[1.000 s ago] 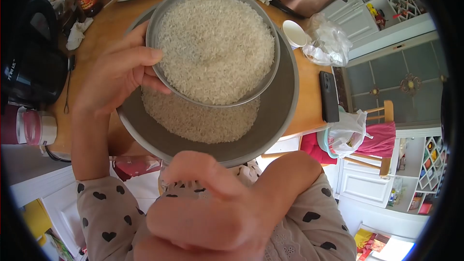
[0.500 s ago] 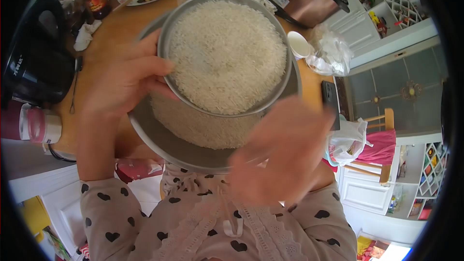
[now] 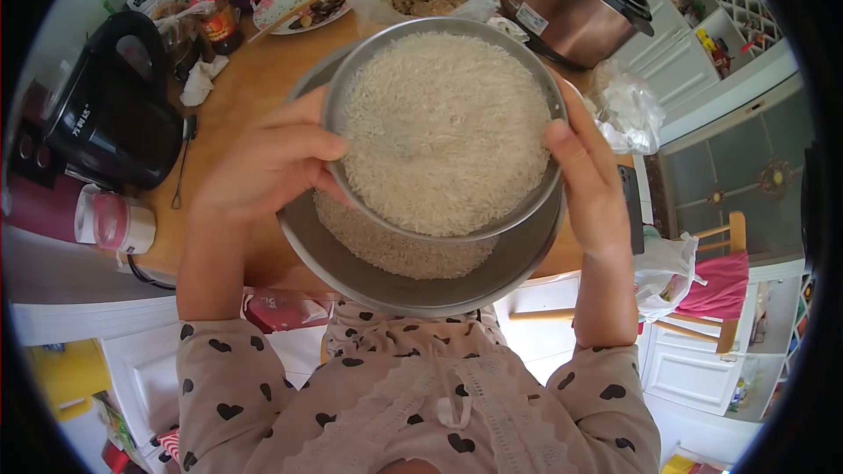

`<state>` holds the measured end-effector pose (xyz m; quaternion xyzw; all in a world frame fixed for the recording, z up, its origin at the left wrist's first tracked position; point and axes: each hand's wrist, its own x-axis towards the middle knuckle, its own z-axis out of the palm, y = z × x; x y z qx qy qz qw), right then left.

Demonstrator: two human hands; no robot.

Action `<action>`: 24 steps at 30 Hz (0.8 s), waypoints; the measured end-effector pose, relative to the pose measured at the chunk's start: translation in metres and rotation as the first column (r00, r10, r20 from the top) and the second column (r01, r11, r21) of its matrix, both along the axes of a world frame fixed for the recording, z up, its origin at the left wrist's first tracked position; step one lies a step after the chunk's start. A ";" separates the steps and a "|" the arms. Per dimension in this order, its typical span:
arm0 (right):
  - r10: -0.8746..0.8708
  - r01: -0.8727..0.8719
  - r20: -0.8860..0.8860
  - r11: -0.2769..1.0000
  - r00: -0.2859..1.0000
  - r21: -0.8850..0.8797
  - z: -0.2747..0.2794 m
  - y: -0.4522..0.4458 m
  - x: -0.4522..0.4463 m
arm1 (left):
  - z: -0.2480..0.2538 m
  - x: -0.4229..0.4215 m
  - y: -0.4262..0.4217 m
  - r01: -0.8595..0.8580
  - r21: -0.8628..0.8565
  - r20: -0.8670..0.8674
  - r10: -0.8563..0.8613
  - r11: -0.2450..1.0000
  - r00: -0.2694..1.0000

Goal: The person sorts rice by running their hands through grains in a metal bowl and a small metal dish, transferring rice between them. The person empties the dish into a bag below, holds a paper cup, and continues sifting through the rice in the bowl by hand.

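A round metal sieve or shallow pan (image 3: 555, 92), its kind not plain because the inside is covered, is filled with white rice (image 3: 443, 132). My left hand (image 3: 294, 151) grips its left rim, thumb on top. On the right rim, my right hand (image 3: 587, 158) is closed with the thumb over the edge. Directly below stands a larger metal basin (image 3: 413, 298), partly covered by the held pan. More rice (image 3: 408, 254) lies inside the basin.
Behind are a rice cooker (image 3: 566, 9), a bag of food (image 3: 430, 2) and a floral plate (image 3: 294, 2). A black kettle (image 3: 114, 114) stands left; a phone (image 3: 630, 206) and a plastic bag (image 3: 628, 110) are right. A chair (image 3: 724, 281) stands beyond.
My right hand, blurred and away from the pan before, has come up and taken hold of its right rim. My left hand keeps its grip. The whole view has shifted slightly.
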<state>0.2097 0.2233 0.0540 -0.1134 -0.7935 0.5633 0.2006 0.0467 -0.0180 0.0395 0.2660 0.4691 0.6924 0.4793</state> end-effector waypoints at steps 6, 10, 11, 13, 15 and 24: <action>0.036 -0.017 0.158 0.992 0.987 -0.123 -0.005 0.012 0.002 | -0.009 0.015 -0.001 -0.059 -0.125 -0.016 0.058 0.990 0.998; 0.095 -0.072 0.199 0.990 0.975 -0.120 -0.013 0.018 0.003 | -0.004 0.034 -0.006 -0.094 -0.178 -0.001 0.096 0.980 0.995; 0.096 -0.075 0.221 0.992 0.971 -0.103 -0.012 0.020 0.003 | -0.004 0.037 -0.006 -0.122 -0.183 -0.028 0.118 0.976 0.993; 0.137 -0.110 0.291 0.988 0.947 -0.108 -0.004 0.023 0.007 | -0.003 0.041 -0.005 -0.126 -0.182 -0.026 0.123 0.975 0.992; 0.150 -0.116 0.292 0.984 0.945 -0.132 -0.006 0.023 0.008 | -0.002 0.043 -0.008 -0.099 -0.161 0.031 0.105 0.982 0.994; -0.015 0.038 -0.138 0.985 0.990 0.167 -0.031 0.030 0.000 | 0.000 0.060 -0.046 -0.301 -0.066 0.036 0.303 0.951 0.952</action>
